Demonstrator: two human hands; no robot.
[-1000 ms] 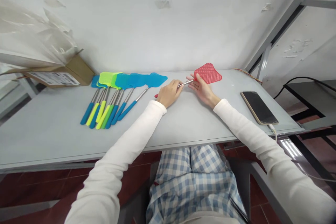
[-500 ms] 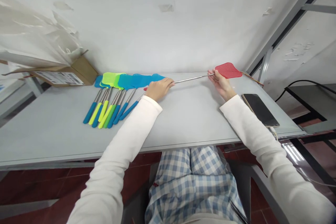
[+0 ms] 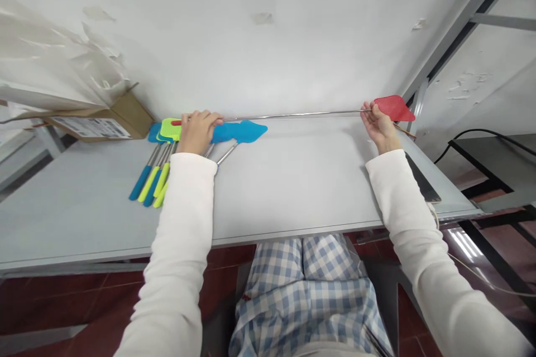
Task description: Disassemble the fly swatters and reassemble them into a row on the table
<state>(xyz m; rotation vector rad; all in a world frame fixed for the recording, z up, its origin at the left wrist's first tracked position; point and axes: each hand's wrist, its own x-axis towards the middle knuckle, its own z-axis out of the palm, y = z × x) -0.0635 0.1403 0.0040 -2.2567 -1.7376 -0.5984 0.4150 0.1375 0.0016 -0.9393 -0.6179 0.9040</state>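
Observation:
A red fly swatter (image 3: pixel 393 107) stretches level above the table, its thin metal shaft drawn out long between my hands. Closed around its handle end, my left hand (image 3: pixel 197 133) has the red grip tip poking out on its left side. At the other end, the fingers of my right hand (image 3: pixel 380 127) pinch the shaft just below the red mesh head. Below and behind my left hand lie several other swatters, with blue heads (image 3: pixel 251 131) and a yellow-green head (image 3: pixel 168 128). My left hand and sleeve hide part of that row.
An opened cardboard box (image 3: pixel 129 116) with plastic wrap stands at the table's left back. A phone (image 3: pixel 422 179) lies at the right, partly behind my right sleeve. The wall borders the grey table (image 3: pixel 293 189) at the back, and a metal frame (image 3: pixel 456 28) rises at the right.
My left hand has moved left and my right hand right, so the red swatter's shaft is now much longer. The left sleeve now covers several swatter handles.

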